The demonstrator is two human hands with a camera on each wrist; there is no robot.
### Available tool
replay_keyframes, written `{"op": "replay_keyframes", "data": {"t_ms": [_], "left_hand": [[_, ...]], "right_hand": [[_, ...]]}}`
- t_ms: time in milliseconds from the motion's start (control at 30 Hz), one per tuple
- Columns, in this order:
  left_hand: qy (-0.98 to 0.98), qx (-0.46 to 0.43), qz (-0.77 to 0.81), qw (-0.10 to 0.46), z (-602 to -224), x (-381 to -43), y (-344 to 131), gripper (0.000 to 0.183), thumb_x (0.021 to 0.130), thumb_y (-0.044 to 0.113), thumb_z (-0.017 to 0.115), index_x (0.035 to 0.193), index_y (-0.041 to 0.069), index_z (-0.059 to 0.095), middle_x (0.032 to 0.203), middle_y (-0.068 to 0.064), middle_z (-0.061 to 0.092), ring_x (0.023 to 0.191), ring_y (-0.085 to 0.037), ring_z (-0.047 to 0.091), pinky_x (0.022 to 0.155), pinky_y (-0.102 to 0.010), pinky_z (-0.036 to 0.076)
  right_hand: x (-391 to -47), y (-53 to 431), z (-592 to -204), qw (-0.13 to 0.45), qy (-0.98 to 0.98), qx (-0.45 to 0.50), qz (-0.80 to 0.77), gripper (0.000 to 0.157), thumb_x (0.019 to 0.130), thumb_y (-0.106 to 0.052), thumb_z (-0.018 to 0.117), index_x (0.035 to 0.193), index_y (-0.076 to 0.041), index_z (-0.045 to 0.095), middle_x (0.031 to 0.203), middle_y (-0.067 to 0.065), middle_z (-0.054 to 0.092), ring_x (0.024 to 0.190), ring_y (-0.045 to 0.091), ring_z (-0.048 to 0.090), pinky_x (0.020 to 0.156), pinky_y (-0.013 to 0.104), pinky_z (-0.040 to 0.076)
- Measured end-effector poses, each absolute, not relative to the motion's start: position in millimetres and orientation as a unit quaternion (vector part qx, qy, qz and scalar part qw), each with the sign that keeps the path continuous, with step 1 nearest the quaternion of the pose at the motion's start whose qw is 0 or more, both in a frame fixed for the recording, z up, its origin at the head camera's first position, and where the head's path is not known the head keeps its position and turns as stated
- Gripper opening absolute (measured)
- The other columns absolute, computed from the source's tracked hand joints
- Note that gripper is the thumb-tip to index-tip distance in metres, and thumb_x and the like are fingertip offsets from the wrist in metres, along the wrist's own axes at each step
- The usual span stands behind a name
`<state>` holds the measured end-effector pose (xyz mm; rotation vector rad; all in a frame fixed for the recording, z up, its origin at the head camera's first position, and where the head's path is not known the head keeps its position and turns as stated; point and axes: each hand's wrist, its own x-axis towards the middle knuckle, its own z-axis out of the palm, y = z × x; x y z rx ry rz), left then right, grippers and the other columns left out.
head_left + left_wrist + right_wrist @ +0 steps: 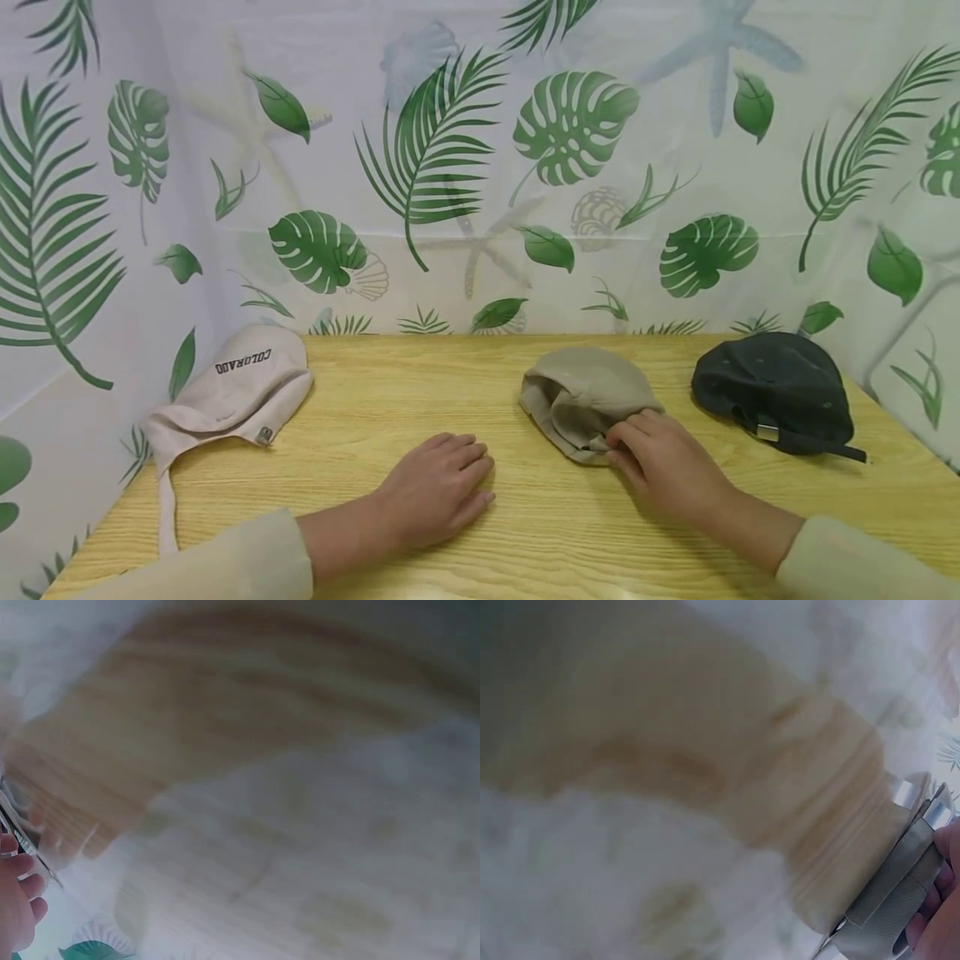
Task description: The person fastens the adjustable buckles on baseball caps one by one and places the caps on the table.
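Three caps are on the surface [420, 392], and only one is being worked: the tan cap [588, 400], right of the middle and nearer the far edge. The right hand [667, 462] pinches its lower right rim between thumb and fingers; the left hand [438, 492] lies palm down, fingers loosely extended and holding nothing, toward the near edge. The handling looks under way rather than finished, since the tan cap is still gripped and not smoothed out. Neither the pale cap [225, 392] by the far left corner nor the dark cap [780, 392] by the far right corner is being touched; whether either is done with, I cannot tell. The tan cap is soft and plain, its crown rounded, its opening turned leftward and rumpled inside; the right wrist view shows a silvery piece beside its band.
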<state>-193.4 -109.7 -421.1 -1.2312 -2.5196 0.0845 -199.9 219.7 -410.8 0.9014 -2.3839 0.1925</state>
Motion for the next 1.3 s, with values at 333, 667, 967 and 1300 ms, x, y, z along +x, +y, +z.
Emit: {"op": "replay_keyframes", "data": {"t_ms": [333, 667, 967, 1300], "left_hand": [[-0.89, -0.423, 0.025, 0.17, -422.3, -197.4, -117.7, 0.042, 0.104, 0.042, 0.047, 0.127, 0.012, 0.066, 0.13, -0.006, 0.066, 0.127, -0.023, 0.058, 0.11, -0.04, 0.043], [-0.905, -0.393, -0.012, 0.161, -419.0, -197.9, -132.5, 0.042, 0.103, 0.039, 0.05, 0.127, 0.01, 0.066, 0.131, -0.008, 0.065, 0.127, -0.026, 0.058, 0.109, -0.043, 0.043], [-0.908, -0.382, -0.005, 0.171, -416.6, -203.6, -148.6, 0.042, 0.103, 0.039, 0.051, 0.127, 0.008, 0.065, 0.13, -0.01, 0.065, 0.127, -0.028, 0.058, 0.109, -0.044, 0.042], [-0.906, -0.373, -0.006, 0.197, -419.7, -209.5, -161.8, 0.038, 0.101, 0.037, 0.054, 0.122, 0.009, 0.068, 0.126, -0.009, 0.067, 0.123, -0.028, 0.06, 0.108, -0.044, 0.043]], "right_hand": [[-210.2, 238.9, -412.2, 0.309, -0.889, 0.333, 0.052, 0.024, 0.075, -0.01, 0.085, 0.09, -0.013, 0.067, 0.086, -0.003, 0.064, 0.078, 0.014, 0.057, 0.067, 0.034, 0.05], [-220.2, 260.6, -411.7, 0.297, -0.907, 0.298, 0.036, 0.019, 0.078, -0.011, 0.082, 0.09, -0.012, 0.067, 0.085, -0.001, 0.065, 0.078, 0.018, 0.059, 0.069, 0.04, 0.052], [-225.4, 274.5, -411.5, 0.303, -0.912, 0.275, 0.021, 0.019, 0.078, -0.011, 0.082, 0.089, -0.01, 0.067, 0.082, 0.001, 0.064, 0.076, 0.021, 0.059, 0.067, 0.041, 0.051], [-227.0, 277.4, -413.4, 0.311, -0.91, 0.274, 0.014, 0.019, 0.077, -0.012, 0.082, 0.088, -0.01, 0.066, 0.081, 0.002, 0.063, 0.074, 0.021, 0.057, 0.065, 0.04, 0.05]]}}
